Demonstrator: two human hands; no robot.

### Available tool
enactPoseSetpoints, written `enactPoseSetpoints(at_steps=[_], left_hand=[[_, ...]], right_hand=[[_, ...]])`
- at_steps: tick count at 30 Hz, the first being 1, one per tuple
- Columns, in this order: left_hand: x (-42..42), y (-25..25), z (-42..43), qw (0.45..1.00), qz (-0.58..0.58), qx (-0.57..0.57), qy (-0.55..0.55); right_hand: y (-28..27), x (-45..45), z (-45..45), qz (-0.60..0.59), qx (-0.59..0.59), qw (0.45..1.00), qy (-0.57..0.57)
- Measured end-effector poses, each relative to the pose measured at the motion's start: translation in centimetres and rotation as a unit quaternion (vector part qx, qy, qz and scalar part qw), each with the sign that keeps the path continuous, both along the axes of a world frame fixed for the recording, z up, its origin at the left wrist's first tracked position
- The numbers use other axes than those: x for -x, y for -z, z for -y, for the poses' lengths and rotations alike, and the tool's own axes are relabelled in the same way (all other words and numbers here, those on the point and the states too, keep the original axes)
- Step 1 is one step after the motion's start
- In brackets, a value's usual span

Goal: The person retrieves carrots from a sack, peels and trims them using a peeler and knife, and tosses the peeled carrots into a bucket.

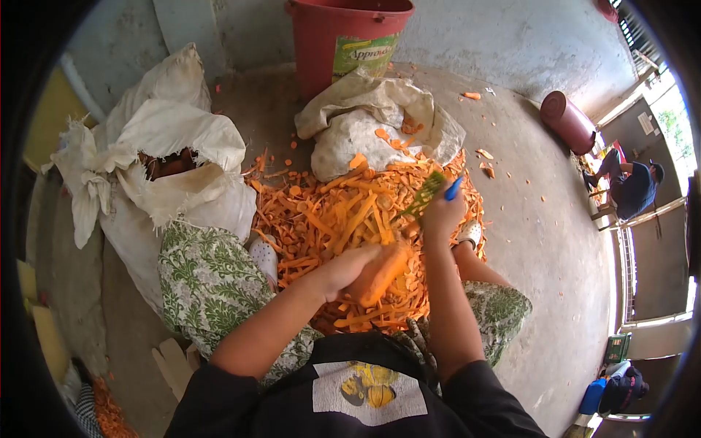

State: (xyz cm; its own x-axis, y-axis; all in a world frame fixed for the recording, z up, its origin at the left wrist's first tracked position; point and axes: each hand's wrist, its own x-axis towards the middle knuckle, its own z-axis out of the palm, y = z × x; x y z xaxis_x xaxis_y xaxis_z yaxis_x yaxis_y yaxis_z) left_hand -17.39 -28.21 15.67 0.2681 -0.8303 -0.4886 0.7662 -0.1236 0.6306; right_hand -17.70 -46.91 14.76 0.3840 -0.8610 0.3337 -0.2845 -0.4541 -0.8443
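My left hand [352, 270] is closed around a large peeled carrot [385, 274], which is smeared by motion. My right hand [442, 216] grips a knife [423, 196] by its blue handle; its blurred blade looks green-patterned and points left, above the carrot and apart from it. Below both hands, between my feet, spreads a heap of orange carrot peels, strips and slices [350, 212].
An open white sack [193, 190] with dark reddish contents stands left. A crumpled sack [358, 139] lies behind the heap, before a red bin [310, 44]. Far right are a toppled maroon drum [566, 120], a seated person [634, 191] and another person [622, 390].
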Motion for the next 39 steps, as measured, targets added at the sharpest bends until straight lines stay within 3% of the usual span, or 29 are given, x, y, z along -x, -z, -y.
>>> enactPoseSetpoints(at_steps=[1,3,5,7,9,10,13,14,19,21,23,25,26,29,31,33,34,36,39], left_hand=[[0.2,-0.8,0.0,1.0,-0.025,-0.011,0.006],[-0.5,0.8,0.2,0.998,-0.056,0.017,-0.016],[-1.5,3.1,-0.3,0.987,-0.14,0.077,0.007],[-1.3,4.1,0.4,0.98,-0.172,0.083,-0.05],[-1.1,3.6,0.7,0.986,-0.139,0.048,-0.082],[-1.0,4.2,0.8,0.992,-0.089,0.052,-0.066],[-1.0,3.5,0.3,0.999,-0.011,0.035,0.004],[-0.6,1.7,-0.2,0.996,-0.081,0.037,0.024],[-0.6,0.4,0.2,0.991,-0.124,0.028,-0.03],[-1.2,2.6,0.3,0.982,-0.159,0.069,-0.07],[-1.3,5.0,0.0,0.985,-0.105,0.133,-0.016],[-0.8,5.3,0.5,0.986,-0.114,0.116,-0.028],[-0.6,2.3,0.2,0.997,-0.069,0.005,-0.02],[-0.4,1.1,-0.3,0.997,-0.058,0.059,0.0],[-0.5,0.7,0.0,0.998,-0.056,0.036,-0.004],[-0.7,1.7,0.1,0.993,-0.115,0.023,-0.026],[-0.9,3.1,0.2,0.992,-0.117,0.023,-0.026],[-1.5,5.7,0.3,0.965,-0.221,0.131,-0.05],[-1.2,4.9,0.6,0.986,-0.139,0.054,-0.073]], right_hand=[[1.3,-0.6,2.7,-0.012,0.052,0.996,0.069],[-1.4,0.3,2.5,-0.017,-0.063,0.996,0.063],[-2.8,1.6,-0.9,0.045,-0.101,0.992,-0.057],[-2.4,2.7,-5.2,0.056,-0.115,0.985,-0.118],[-1.5,3.3,-7.9,0.032,-0.003,0.989,-0.147],[-1.4,3.3,-7.3,-0.056,0.025,0.987,-0.148],[-0.9,1.2,-4.2,-0.017,0.038,0.997,-0.063],[-1.1,0.4,-2.0,-0.003,0.004,0.999,-0.034],[-3.0,0.4,-0.2,0.053,-0.116,0.992,-0.009],[-3.6,1.8,-5.3,0.057,-0.062,0.991,-0.104],[-1.6,2.6,-7.9,0.037,0.043,0.99,-0.13],[-0.9,2.0,-6.3,-0.019,0.005,0.991,-0.131],[-0.8,1.3,-5.0,-0.006,-0.004,0.995,-0.099],[-0.5,-0.5,-0.5,0.028,-0.022,0.999,0.008],[-0.7,-0.5,1.9,0.067,-0.136,0.988,0.023],[-3.1,0.4,-0.8,0.083,-0.171,0.982,0.005],[-3.3,0.9,-2.6,0.077,-0.111,0.99,-0.051],[-2.5,2.0,-6.4,0.062,-0.01,0.99,-0.123],[-1.6,2.1,-7.5,0.001,0.001,0.993,-0.121]])
